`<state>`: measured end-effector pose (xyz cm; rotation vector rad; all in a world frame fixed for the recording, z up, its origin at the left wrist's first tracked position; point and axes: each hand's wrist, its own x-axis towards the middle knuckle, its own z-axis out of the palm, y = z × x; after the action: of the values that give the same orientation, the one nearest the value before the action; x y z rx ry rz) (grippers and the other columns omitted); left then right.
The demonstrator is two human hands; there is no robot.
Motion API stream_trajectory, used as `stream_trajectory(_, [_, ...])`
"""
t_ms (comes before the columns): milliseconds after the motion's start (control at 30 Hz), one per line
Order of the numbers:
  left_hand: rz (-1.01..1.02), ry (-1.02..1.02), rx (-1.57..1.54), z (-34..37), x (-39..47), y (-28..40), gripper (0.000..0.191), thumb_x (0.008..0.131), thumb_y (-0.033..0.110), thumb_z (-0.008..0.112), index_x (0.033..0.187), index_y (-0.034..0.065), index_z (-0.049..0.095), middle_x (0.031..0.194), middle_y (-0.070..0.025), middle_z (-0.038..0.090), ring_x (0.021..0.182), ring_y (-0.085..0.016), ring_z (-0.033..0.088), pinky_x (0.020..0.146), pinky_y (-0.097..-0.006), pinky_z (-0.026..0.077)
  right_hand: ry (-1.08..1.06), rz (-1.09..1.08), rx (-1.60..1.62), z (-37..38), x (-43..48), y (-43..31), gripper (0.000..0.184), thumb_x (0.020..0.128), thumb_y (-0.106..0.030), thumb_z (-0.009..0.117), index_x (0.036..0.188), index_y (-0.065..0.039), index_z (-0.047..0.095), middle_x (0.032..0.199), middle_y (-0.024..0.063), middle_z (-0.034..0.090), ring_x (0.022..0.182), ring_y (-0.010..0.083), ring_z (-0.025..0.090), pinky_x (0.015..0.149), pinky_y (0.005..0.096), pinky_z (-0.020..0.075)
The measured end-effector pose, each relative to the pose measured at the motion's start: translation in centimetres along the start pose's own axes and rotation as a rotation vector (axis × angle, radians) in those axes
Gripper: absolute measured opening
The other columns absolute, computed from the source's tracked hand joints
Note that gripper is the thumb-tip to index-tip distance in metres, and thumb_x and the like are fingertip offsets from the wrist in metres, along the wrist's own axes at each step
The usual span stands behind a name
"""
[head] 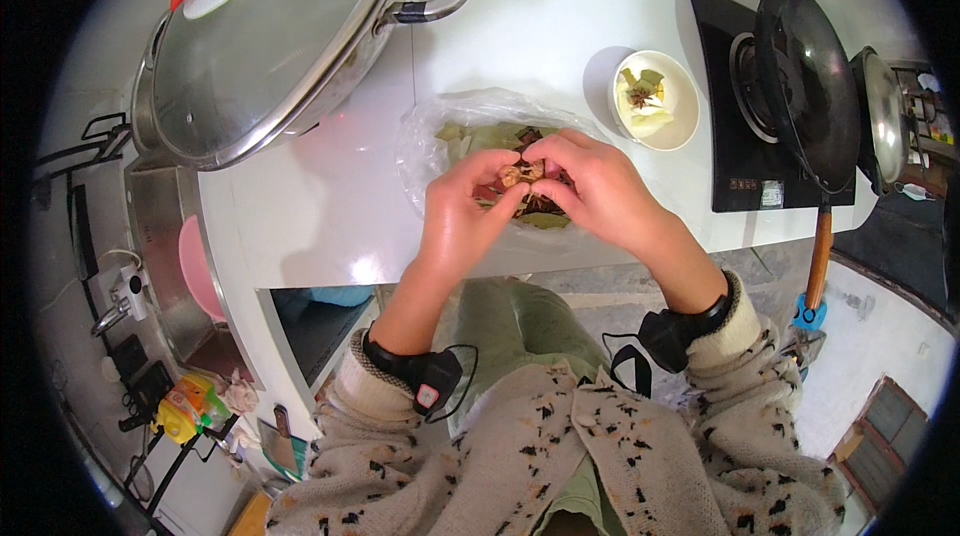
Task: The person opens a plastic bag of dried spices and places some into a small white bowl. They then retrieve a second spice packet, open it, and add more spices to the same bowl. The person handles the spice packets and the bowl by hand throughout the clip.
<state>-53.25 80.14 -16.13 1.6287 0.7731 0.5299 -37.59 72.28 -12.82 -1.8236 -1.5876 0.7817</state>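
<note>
My left hand (469,206) and my right hand (596,179) meet over an open clear plastic bag (420,149) on the white counter. Between the thumbs and fingertips of both is a small light-brown dried spice piece (523,174), its exact kind unclear. Bay leaves (491,138), dark star anise and other dried spices show in the bag around my fingers, partly hidden by them. To the right of the bag stands a white bowl (679,112) holding bay leaves, a star anise (643,94) and pale slices.
A large steel pot (262,63) with a glass lid stands at the back left. On the right, a black wok (810,85) with a wooden handle tilts over an induction or gas hob (724,153). A sink with a pink basin (199,266) lies at the left.
</note>
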Motion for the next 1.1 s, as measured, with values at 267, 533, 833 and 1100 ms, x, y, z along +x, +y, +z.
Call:
stream_trajectory(267, [0.015,-0.160,0.003,-1.1,0.8,0.8,0.024,0.079,-0.001,0.063,0.103,-0.0008,0.057,0.088,-0.0054,0.065,0.081,-0.009,0.060,0.069,-0.0232,0.049,-0.087,-0.023,-0.091,-0.7,0.3,0.5,0.023,0.075,-0.011,0.065,0.097,-0.008,0.058,0.092,0.0106,0.054,0.077,0.0296,0.058,0.066,0.0372,0.0470])
stream_trajectory(533, [0.046,-0.207,0.042,-1.3,1.6,0.8,0.021,0.078,0.004,0.064,0.098,0.0018,0.057,0.080,-0.0106,0.060,0.069,-0.018,0.060,0.062,-0.0278,0.050,-0.111,-0.066,0.013,-1.2,1.3,1.0,0.013,0.076,-0.012,0.064,0.087,-0.007,0.061,0.087,0.0099,0.056,0.077,0.0303,0.057,0.066,0.0379,0.0461])
stream_trajectory(833, [0.017,-0.192,-0.021,-0.3,2.2,0.0,0.021,0.085,0.005,0.055,0.106,0.0012,0.054,0.088,-0.0113,0.060,0.074,-0.019,0.059,0.068,-0.0284,0.049,0.020,-0.009,0.245,-0.1,-0.1,1.4,0.014,0.078,-0.005,0.065,0.090,0.001,0.060,0.072,0.0085,0.060,0.058,0.0146,0.053,0.054,0.0255,0.0429])
stream_trajectory(1100, [-0.165,-0.153,-0.163,0.2,2.7,-0.5,0.022,0.085,0.007,0.058,0.105,-0.0006,0.057,0.084,-0.0075,0.062,0.073,-0.010,0.058,0.065,-0.0272,0.049,0.314,0.241,0.435,1.8,-1.8,2.5,0.013,0.081,-0.002,0.063,0.094,0.002,0.060,0.074,0.0014,0.060,0.059,0.0049,0.050,0.053,0.0194,0.0428])
